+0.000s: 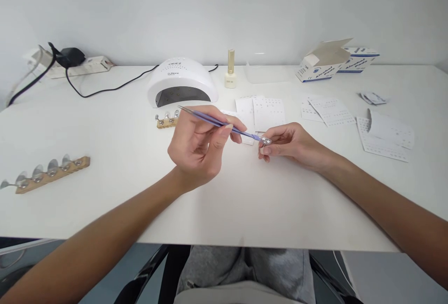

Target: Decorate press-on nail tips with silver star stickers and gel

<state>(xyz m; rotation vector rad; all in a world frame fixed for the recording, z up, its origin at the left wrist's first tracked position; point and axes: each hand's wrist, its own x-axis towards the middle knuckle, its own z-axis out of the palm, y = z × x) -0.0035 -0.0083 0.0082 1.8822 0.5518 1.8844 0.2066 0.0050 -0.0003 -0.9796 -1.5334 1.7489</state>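
My left hand (201, 148) pinches slim purple tweezers (217, 121). Their thin metal points aim up and to the left, while the purple blunt end reaches a false nail (265, 141) with white star shapes on it. My right hand (289, 143) grips that nail between thumb and fingers, just above the table; its lower part is hidden by the fingers. Behind the hands lie white sticker sheets (269, 114) with small printed shapes. A wooden nail stand (167, 124) is partly covered by my left hand.
A white nail lamp (182, 82) stands at the back, beside a gold-capped polish bottle (230, 71). Another wooden stand (52, 175) with several clear nails sits left. On the right are an open box (320, 66), more sheets (332, 110) and small packets (374, 98). A power strip (82, 67) lies back left.
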